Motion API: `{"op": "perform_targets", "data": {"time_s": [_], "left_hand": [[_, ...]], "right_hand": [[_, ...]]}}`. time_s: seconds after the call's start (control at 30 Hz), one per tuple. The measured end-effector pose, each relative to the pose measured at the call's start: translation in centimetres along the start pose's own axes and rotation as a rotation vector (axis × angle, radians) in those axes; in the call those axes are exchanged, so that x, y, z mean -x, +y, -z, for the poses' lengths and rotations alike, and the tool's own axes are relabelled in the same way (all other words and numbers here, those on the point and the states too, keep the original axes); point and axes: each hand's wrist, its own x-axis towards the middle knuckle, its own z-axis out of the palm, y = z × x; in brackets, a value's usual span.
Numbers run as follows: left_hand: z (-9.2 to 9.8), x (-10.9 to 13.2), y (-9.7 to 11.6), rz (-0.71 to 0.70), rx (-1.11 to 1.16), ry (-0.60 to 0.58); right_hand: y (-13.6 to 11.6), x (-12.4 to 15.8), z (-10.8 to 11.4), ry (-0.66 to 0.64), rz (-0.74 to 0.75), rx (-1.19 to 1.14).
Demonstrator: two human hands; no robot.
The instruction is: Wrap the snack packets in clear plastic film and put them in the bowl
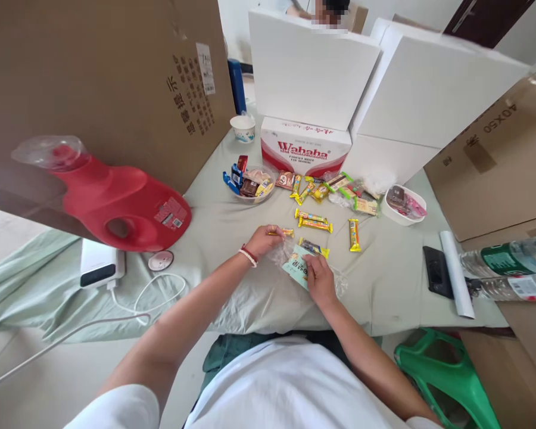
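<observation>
My left hand (267,239) is closed, its fingertips pinched around a small yellow-wrapped snack bar (287,233). Just below those fingers spreads the crumpled edge of a clear plastic bag (277,255). My right hand (320,280) grips this bag, thumb and fingers on its light green printed label (297,267). Beyond the bag lies a dark and yellow snack bar (313,247). Farther back, two yellow bars (315,224) lie close together, and an orange-yellow bar (354,235) stands apart to the right. Whether the left fingers also touch the bag, I cannot tell.
Behind are a clear bowl (254,198) of snacks, a white tub (404,220), green-edged packets (366,206) and a Wahaha box (304,146). A red jug (129,208) and power bank (100,262) are left; a phone (436,273) and bottles (509,260) are right.
</observation>
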Motion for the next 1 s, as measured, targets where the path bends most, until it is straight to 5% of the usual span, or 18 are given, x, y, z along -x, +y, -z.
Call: {"op": "perform_targets", "data": {"time_s": [0.13,0.27,0.33,0.4,0.6,0.77,0.87,0.93,1.0], "left_hand": [[1.8,2.2,-0.8,0.007,-0.034,0.265],[0.9,9.2,-0.3,-0.128,-0.135,0.524],[-0.9,12.6,-0.1,-0.508,-0.327,0.351],[-3.0,14.6,0.0,-0.62,-0.535,0.219],[-7.0,13.6,-0.7,-0.39,-0.816,0.097],[-6.6,13.0,-1.8,-0.336,-0.468,0.132],[-5.2,12.7,-2.5,-0.167,-0.226,0.357],[-4.2,12.1,-2.7,0.017,-0.261,0.543],[-3.7,11.4,-2.4,0.132,-0.363,0.588]], "right_hand": [[0.1,0.2,0.3,-0.04,0.049,0.058],[-0.6,0.0,0.5,-0.102,0.061,0.146],[-1.0,-0.2,0.7,-0.124,0.059,0.152],[-1.4,-0.5,0.9,-0.121,0.049,0.111],[-1.8,-1.3,1.6,-0.077,0.033,-0.048],[-1.3,0.2,1.3,-0.28,0.171,0.194],[-1.1,1.3,0.9,-0.342,0.241,0.321],[-1.1,1.7,0.7,-0.355,0.273,0.376],[-1.2,1.7,0.7,-0.355,0.286,0.41]]}}
